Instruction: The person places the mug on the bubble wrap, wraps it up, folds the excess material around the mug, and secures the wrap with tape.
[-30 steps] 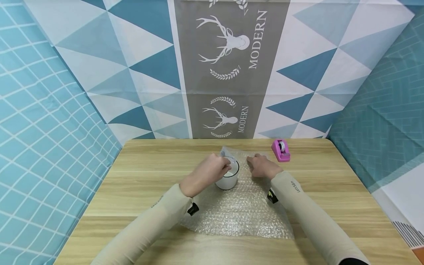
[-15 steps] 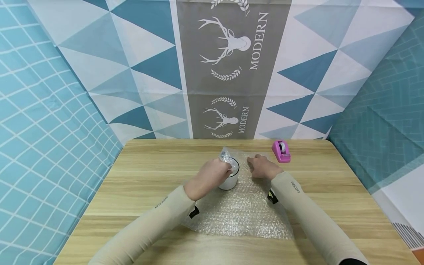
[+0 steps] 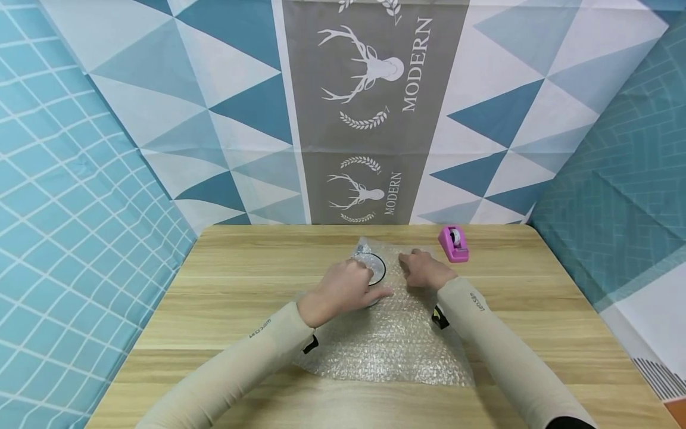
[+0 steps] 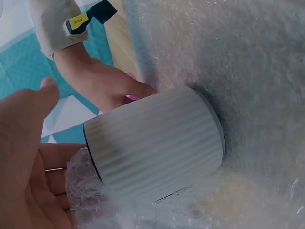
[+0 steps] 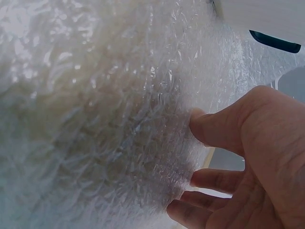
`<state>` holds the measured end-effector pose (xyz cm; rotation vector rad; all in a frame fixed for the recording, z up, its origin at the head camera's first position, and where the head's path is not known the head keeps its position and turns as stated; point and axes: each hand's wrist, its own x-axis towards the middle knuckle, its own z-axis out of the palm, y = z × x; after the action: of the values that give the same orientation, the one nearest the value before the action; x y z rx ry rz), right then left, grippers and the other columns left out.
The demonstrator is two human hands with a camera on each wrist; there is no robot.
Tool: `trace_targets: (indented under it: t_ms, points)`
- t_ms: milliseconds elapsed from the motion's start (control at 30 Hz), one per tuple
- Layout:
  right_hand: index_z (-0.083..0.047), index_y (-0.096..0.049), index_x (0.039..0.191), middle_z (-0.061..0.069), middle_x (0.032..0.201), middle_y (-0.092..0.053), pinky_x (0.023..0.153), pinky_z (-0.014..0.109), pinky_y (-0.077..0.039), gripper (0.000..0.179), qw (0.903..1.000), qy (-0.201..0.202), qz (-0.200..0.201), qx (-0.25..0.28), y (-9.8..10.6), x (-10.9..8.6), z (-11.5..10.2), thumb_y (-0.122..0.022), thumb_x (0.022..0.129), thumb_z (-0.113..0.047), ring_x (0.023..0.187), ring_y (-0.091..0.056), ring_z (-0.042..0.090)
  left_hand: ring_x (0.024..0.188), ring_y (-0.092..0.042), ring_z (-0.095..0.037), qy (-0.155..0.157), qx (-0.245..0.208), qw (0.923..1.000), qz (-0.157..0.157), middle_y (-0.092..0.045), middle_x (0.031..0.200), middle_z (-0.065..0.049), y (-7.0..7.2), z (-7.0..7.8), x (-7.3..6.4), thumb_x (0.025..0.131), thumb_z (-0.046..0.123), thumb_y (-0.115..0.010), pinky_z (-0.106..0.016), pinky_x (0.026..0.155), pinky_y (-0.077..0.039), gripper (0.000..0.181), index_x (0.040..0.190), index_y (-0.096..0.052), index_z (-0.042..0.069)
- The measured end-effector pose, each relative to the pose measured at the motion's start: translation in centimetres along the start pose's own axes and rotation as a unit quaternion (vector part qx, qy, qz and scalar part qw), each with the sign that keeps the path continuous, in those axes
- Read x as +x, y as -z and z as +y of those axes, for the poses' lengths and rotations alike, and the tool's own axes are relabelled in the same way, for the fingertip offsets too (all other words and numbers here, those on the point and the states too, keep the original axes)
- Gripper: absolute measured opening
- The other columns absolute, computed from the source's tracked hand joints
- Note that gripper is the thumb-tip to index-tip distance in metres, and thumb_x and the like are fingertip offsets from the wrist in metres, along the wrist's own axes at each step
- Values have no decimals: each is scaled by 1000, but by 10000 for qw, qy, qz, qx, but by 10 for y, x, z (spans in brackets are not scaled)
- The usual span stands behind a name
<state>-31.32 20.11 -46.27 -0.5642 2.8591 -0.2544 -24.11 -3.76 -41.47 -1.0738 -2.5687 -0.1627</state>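
A white ribbed cup (image 4: pixel 157 143) with a dark rim stands on a sheet of bubble wrap (image 3: pixel 399 345). My left hand (image 3: pixel 343 289) is over the cup's left side, its thumb stretched out to the right. In the left wrist view, the fingers of that left hand (image 4: pixel 24 167) lie behind a folded-up part of the wrap at the cup's mouth, with the thumb apart from the cup. My right hand (image 3: pixel 425 269) rests on the far right part of the sheet. Close up, the thumb and fingertips of this right hand (image 5: pixel 271 138) touch the wrap near its edge.
A pink tape dispenser (image 3: pixel 454 244) with a roll of tape stands at the table's back right, just beyond my right hand. The wooden table (image 3: pixel 225 256) ends at a patterned cloth backdrop (image 3: pixel 364 119).
The left hand has brought the wrap's corner over the cup's mouth and let its thumb come away, outward to the right. The right hand has stayed in place.
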Motion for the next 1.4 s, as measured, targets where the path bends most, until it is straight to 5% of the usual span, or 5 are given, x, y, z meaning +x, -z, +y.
trace_targets:
  t_ms: [267, 567, 767, 1167, 1400]
  points:
    - [-9, -62, 119, 16, 106, -60, 81, 52, -58, 34, 10000, 84, 13, 14, -1, 2, 0, -66, 86, -9, 93, -60, 33, 78, -66, -22, -252, 374, 9987, -227, -68, 87, -7, 0, -1, -3, 90, 55, -73, -35, 66, -61, 49, 66, -65, 13]
    - [-7, -61, 125, 18, 109, -59, 82, 52, -58, 37, 9999, 82, -46, 64, -2, 3, 2, -65, 88, -10, 94, -59, 32, 83, -62, -25, -139, 265, 9982, -523, -66, 88, -7, 3, -3, -3, 79, 30, -86, -32, 70, -60, 26, 76, -71, 9]
    - [-7, -59, 135, 24, 122, -58, 89, 60, -56, 46, 9998, -82, -89, 169, -1, 2, 3, -63, 89, -10, 107, -60, 42, 81, -65, -24, -123, 284, 9972, -681, -70, 82, -5, 3, -4, -2, 87, 30, -82, -32, 72, -60, 24, 78, -71, 11]
    - [-6, -55, 143, 28, 127, -57, 90, 61, -56, 53, 9998, -99, -40, 186, 0, 0, 3, -63, 91, -12, 110, -60, 45, 63, -61, -15, -968, 1519, 9830, 361, -74, 69, 5, -8, -5, -8, 87, 46, -75, -26, 62, -57, 30, 72, -79, 21]
    - [-6, -58, 137, 26, 124, -58, 91, 61, -56, 46, 9998, -38, -49, 196, -2, 0, 2, -62, 91, -11, 108, -61, 43, 63, -62, -13, -942, 1912, 9766, 274, -73, 67, 8, -6, 0, -10, 89, 48, -73, -24, 61, -57, 33, 68, -77, 23]
